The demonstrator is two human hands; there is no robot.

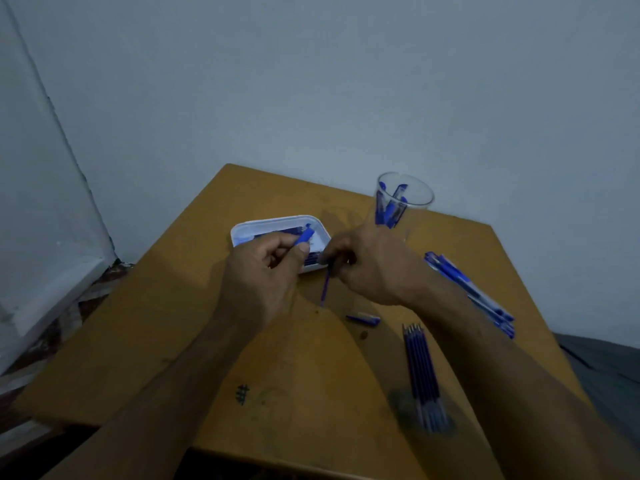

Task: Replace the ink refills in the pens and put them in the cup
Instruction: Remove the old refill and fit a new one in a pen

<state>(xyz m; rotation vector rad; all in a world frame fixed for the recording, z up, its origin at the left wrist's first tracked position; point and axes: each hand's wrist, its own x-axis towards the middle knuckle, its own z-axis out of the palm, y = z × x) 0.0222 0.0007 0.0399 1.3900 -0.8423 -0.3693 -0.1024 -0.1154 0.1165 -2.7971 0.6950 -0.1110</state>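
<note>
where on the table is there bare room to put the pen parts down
Bare wood lies along the table's left side, below the white tray, and in the near middle between the forearms, left of the refill bundle. The right is crowded: clear cup, pen pile, refills, and a loose pen piece.

A pale grey-blue plastered wall [346,81] is seen behind, met at the left by a second wall [31,161] along a slanting corner line; dim, cool light is cast over both. A square table [145,341] with an ochre-yellow top, marked by dark smudges and a small scribble [243,394], is set close against the back wall. A white ledge [52,299] is noted at lower left above patterned flooring [20,379], and grey fabric [602,365] at the right edge.
</note>
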